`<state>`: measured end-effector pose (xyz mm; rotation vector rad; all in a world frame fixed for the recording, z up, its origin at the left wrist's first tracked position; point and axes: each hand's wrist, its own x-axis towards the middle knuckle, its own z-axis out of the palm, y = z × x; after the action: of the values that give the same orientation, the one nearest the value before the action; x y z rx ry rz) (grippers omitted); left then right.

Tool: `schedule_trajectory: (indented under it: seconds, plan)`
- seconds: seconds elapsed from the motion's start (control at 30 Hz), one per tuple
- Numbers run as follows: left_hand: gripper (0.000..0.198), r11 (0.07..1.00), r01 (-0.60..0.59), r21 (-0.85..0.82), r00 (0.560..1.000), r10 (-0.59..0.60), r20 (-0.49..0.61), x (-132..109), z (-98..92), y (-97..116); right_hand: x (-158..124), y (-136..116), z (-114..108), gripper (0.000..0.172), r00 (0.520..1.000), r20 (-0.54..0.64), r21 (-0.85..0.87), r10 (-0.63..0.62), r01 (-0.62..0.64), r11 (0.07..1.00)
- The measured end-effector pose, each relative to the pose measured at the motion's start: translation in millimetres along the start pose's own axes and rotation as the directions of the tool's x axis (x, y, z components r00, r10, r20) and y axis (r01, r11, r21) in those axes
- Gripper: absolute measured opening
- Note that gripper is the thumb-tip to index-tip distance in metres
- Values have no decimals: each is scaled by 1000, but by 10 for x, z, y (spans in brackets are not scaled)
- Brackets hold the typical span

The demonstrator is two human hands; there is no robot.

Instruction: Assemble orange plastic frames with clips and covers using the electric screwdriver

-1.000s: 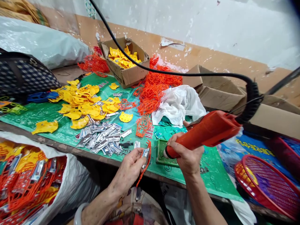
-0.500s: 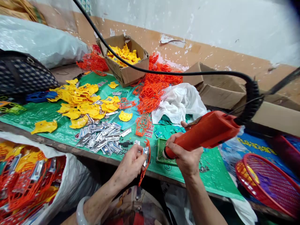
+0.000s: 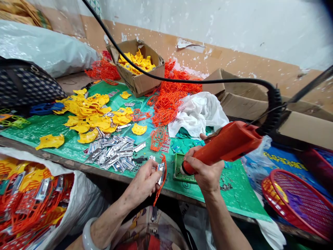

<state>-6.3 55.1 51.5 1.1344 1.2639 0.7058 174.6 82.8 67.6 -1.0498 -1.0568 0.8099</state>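
My left hand (image 3: 145, 178) is closed near the table's front edge, pinching an orange-red lattice plastic piece (image 3: 163, 180) with a silver metal clip (image 3: 160, 167) against it. In my right hand (image 3: 208, 173) is a red electric screwdriver (image 3: 226, 147), its fingers wrapped round the front part of the body. The tool points down to the left, with its nose over a small green basket (image 3: 179, 177); the very tip is hard to make out. Left of my hands lies a heap of silver metal clips (image 3: 114, 152). Another orange-red lattice piece (image 3: 158, 138) lies flat behind the left hand.
Yellow plastic pieces (image 3: 88, 111) are heaped at the left, and more fill a cardboard box (image 3: 145, 83). A black cable (image 3: 208, 82) arcs across the table. White cloth (image 3: 197, 113) lies behind the screwdriver, a red basket (image 3: 299, 205) at right. An open sack (image 3: 83, 194) stands front left.
The screwdriver and right hand have shifted very slightly left. My left hand keeps the same hold on the lattice piece and clip.
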Motion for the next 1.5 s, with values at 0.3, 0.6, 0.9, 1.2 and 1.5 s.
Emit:
schedule_trajectory:
  seconds: [0.3,0.6,0.9,1.2,1.5]
  plan:
    - [10,992,-73,100,994,64,83,68,-133,93,-18,-23,39,16,1000,-13,5,-14,14,1000]
    - [13,998,-46,45,996,42,83,106,-194,106,25,-53,19,11,1000,2,36,23,-23,999]
    - [12,992,-77,97,990,65,126,101,-71,164,120,-566,66,49,998,55,267,-20,4,964]
    - [12,994,-73,85,988,60,141,96,-24,194,-91,-709,274,9,967,248,273,52,-121,954]
    - [13,994,-89,69,984,77,158,73,-37,255,-149,-625,344,11,956,277,193,95,-152,969]
